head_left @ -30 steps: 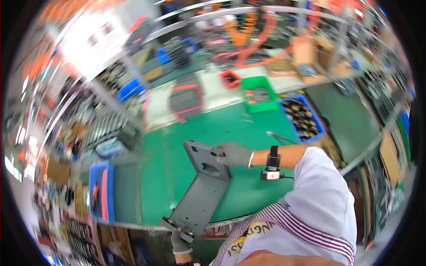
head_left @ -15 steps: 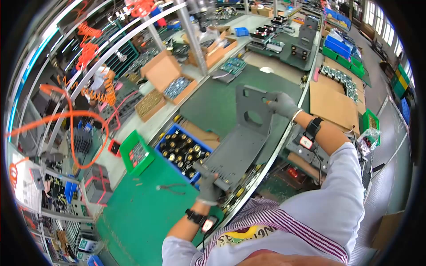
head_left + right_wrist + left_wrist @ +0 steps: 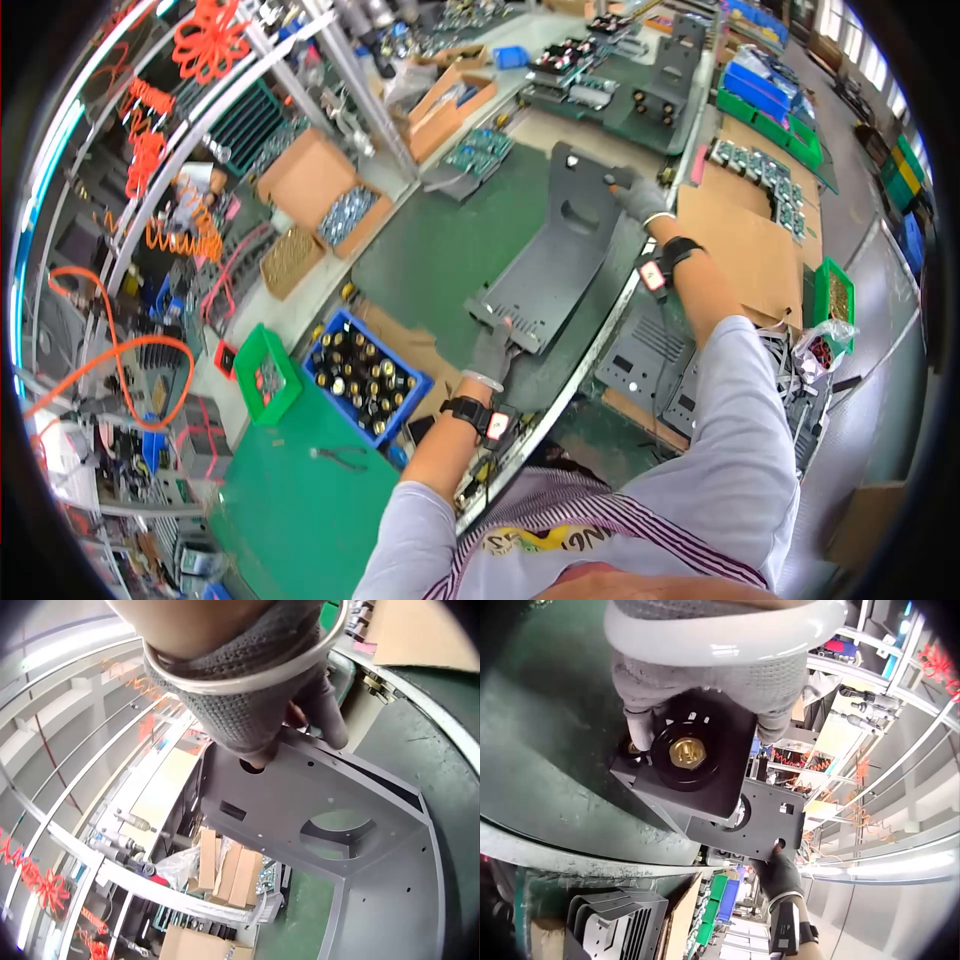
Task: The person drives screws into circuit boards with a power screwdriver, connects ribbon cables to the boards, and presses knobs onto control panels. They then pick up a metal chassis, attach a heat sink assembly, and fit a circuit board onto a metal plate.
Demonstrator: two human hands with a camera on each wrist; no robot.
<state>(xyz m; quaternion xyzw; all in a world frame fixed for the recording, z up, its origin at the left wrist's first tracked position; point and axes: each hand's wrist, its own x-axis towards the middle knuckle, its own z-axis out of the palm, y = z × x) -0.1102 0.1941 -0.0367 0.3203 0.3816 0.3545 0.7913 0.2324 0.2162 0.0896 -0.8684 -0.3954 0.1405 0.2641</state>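
Two hands in grey gloves, the left hand and the right hand, hold one grey metal frame between them. Fingers of the left hand are curled around its near end, at both sides of an end plate which carries a black round part with golden middle. Fingers of the right hand pinch the edge of the raised far plate, one of them at a small round hole; a bigger round opening is further along this plate. The frame is over the dark green part of the desk, tilted in the head view; whether its underside touches the desk, one cannot tell.

To the left of the frame there is a blue box full of black and golden round parts, and beside it a green bin. Pliers lie near the blue box, on the brighter green surface
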